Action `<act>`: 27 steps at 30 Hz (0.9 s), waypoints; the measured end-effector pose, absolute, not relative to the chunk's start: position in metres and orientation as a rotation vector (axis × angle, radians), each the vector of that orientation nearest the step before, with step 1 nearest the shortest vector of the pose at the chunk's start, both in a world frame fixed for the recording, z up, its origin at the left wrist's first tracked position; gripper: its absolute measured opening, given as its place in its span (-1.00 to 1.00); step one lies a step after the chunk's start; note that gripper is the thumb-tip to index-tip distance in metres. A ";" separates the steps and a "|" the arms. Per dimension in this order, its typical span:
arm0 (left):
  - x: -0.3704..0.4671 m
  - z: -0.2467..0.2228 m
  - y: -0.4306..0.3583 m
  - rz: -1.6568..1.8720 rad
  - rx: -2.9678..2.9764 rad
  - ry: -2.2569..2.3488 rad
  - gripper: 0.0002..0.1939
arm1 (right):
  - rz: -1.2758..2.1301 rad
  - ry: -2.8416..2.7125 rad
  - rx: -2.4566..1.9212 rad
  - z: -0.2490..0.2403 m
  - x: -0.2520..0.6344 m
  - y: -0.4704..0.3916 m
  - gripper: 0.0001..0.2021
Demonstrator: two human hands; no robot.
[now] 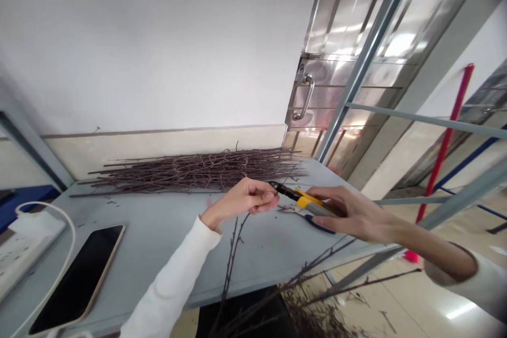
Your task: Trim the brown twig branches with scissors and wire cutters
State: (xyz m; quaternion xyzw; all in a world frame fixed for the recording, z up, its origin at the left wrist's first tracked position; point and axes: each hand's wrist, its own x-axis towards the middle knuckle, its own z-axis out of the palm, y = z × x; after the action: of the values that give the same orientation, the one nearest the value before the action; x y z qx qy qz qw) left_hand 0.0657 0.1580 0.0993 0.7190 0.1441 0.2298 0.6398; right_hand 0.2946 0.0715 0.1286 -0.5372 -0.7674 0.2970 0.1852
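Note:
My left hand (255, 196) is closed in a pinch above the middle of the table. Thin dark twigs (233, 253) rise from below up to its underside; the fingers hide the gripped part. My right hand (346, 211) is wrapped round the yellow-and-grey handles of pruning shears (303, 199). The shears' black head points left and meets my left fingertips, so I cannot tell what lies between the blades. Under the shears, a blue-handled hand tool (320, 224) rests on the table. Behind my hands lies a long pile of bare brown branches (190, 171) along the wall.
On the grey table (158, 243), a phone (81, 277) lies at the left beside a white power strip (29, 253) and its cable. Metal frame posts (368, 53) stand at the right. More branches (317, 306) lie below the table's front edge, near a black surface.

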 end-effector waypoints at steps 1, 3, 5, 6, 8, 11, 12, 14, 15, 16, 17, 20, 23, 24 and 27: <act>0.066 0.099 0.158 0.525 1.659 0.331 -0.64 | 0.910 -2.149 -1.505 0.129 0.295 0.072 -0.69; 0.067 0.098 0.159 0.538 1.686 0.345 -0.63 | 1.012 -2.131 -1.471 0.130 0.297 0.073 -0.69; 0.068 0.096 0.160 0.553 1.707 0.369 -0.64 | 1.067 -2.131 -1.447 0.132 0.300 0.074 -0.71; 0.068 0.095 0.161 0.557 1.720 0.378 -0.64 | 1.090 -2.128 -1.453 0.133 0.302 0.075 -0.71; 0.069 0.093 0.160 0.564 1.751 0.398 -0.66 | 1.179 -2.106 -1.469 0.136 0.305 0.076 -0.72; 0.074 0.090 0.156 0.627 1.800 0.447 -0.70 | 1.440 -1.990 -1.467 0.143 0.307 0.078 -0.70; 0.076 0.089 0.154 0.674 1.813 0.474 -0.71 | 1.541 -1.920 -1.458 0.144 0.307 0.079 -0.70; 0.080 0.087 0.149 0.794 1.839 0.535 -0.72 | 1.730 -1.739 -1.435 0.146 0.308 0.081 -0.70; 0.083 0.086 0.147 0.855 1.848 0.568 -0.73 | 1.822 -1.644 -1.413 0.146 0.309 0.082 -0.71; 0.085 0.086 0.145 0.904 1.853 0.600 -0.73 | 1.909 -1.553 -1.391 0.146 0.310 0.082 -0.71; 0.087 0.086 0.142 0.943 1.852 0.629 -0.74 | 1.991 -1.468 -1.373 0.145 0.311 0.082 -0.70; 0.091 0.087 0.136 1.000 1.815 0.702 -0.75 | 2.106 -1.328 -1.354 0.144 0.312 0.080 -0.66; 0.095 0.086 0.130 1.044 1.757 0.764 -0.77 | 1.933 -1.459 -1.365 0.146 0.306 0.073 -0.69; 0.096 0.086 0.128 1.060 1.734 0.785 -0.77 | 1.830 -1.543 -1.388 0.147 0.303 0.070 -0.70; 0.098 0.085 0.118 1.101 1.684 0.847 -0.77 | 1.373 -1.796 -1.574 0.146 0.296 0.060 -0.68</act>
State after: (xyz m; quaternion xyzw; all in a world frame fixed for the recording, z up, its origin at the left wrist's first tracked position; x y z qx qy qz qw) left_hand 0.0983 0.1183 0.0847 0.6845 0.3443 0.4476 0.4611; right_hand 0.2957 0.0599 0.1462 -0.5607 -0.6400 0.4890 0.1922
